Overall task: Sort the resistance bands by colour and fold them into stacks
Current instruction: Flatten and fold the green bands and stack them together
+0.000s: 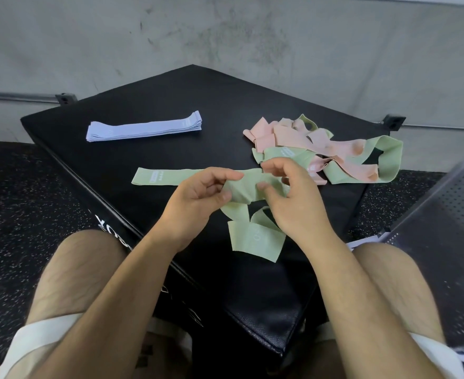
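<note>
Between left hand (pixel 198 195) and right hand (pixel 291 203), both pinching the green band (pixel 243 192): best untwist it flat, edges matched, before folding

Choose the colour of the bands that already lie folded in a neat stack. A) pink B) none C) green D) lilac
D: the lilac stack lies flat and folded at the far left; the pink bands lie tangled in a pile, and the left hand and right hand hold a green band.
</note>
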